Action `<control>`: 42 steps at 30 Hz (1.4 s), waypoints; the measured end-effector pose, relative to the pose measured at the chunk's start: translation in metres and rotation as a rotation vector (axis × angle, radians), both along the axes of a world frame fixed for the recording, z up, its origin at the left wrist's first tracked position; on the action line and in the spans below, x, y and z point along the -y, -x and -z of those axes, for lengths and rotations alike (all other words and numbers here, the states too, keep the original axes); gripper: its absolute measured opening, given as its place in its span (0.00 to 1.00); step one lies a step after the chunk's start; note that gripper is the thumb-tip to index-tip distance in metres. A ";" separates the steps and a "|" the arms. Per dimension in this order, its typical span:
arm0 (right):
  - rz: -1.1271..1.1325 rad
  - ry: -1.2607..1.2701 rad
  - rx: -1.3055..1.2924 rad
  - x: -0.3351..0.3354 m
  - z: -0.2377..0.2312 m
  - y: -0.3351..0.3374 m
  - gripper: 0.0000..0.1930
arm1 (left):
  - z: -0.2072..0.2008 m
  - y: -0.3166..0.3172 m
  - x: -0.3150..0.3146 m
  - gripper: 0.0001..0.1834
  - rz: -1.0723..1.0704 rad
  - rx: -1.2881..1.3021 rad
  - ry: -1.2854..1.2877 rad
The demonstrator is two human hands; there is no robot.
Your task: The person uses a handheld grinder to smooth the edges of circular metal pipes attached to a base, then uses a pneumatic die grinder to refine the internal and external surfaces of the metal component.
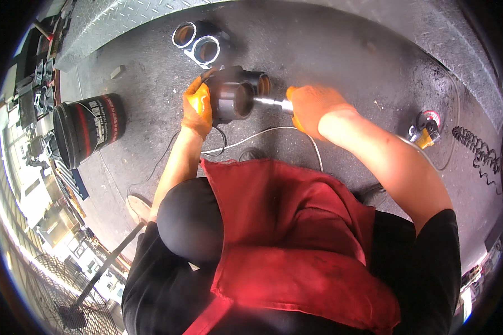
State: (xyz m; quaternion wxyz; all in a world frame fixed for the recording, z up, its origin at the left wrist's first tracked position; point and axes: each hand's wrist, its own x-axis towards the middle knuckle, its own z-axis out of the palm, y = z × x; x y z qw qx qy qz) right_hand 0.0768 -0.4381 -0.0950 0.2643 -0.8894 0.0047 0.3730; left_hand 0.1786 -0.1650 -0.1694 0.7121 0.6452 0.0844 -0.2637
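Note:
My left hand (198, 109), in an orange glove, grips the left side of a dark twin-barrel metal part (224, 101). The part's round openings face right. From the right, my right hand (314, 109), also gloved in orange, is closed round a slim silver tool (282, 104). Its thin shaft points left at the part's near opening; whether the tip touches the rim I cannot tell. Just beyond lies a similar dark part (218, 34) with two bright-rimmed round openings.
A black bucket (67, 134) with a red band lies tipped at the left. An angle grinder (425, 129) and a coiled black hose (478, 146) rest at the right. A pale hose (262, 133) crosses the floor near me. A wire-cage fan (67, 298) stands lower left.

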 end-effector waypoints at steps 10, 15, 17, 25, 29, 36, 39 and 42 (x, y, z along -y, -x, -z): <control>-0.205 0.117 -0.093 -0.006 -0.004 -0.024 0.13 | -0.006 0.004 0.009 0.24 -0.038 0.012 -0.091; -0.230 0.074 -0.072 -0.008 -0.006 -0.020 0.12 | -0.010 0.005 0.005 0.23 -0.008 0.016 -0.053; -0.135 0.037 -0.045 -0.010 0.006 -0.020 0.13 | -0.012 0.004 0.005 0.23 -0.013 -0.024 -0.054; -0.204 0.057 -0.038 -0.008 -0.008 -0.025 0.14 | -0.008 0.002 0.002 0.24 0.017 0.002 -0.025; -0.203 0.070 -0.079 -0.008 0.001 -0.027 0.13 | -0.009 0.003 0.003 0.23 0.008 -0.005 -0.066; -0.097 0.083 -0.027 -0.012 0.023 -0.023 0.10 | -0.010 0.003 0.006 0.23 0.013 -0.014 -0.053; -0.199 0.067 -0.042 -0.012 0.017 -0.014 0.12 | -0.005 0.002 0.005 0.23 -0.009 -0.029 -0.093; -0.186 0.029 -0.098 -0.012 0.014 -0.010 0.14 | -0.004 0.004 -0.005 0.21 0.047 0.054 -0.022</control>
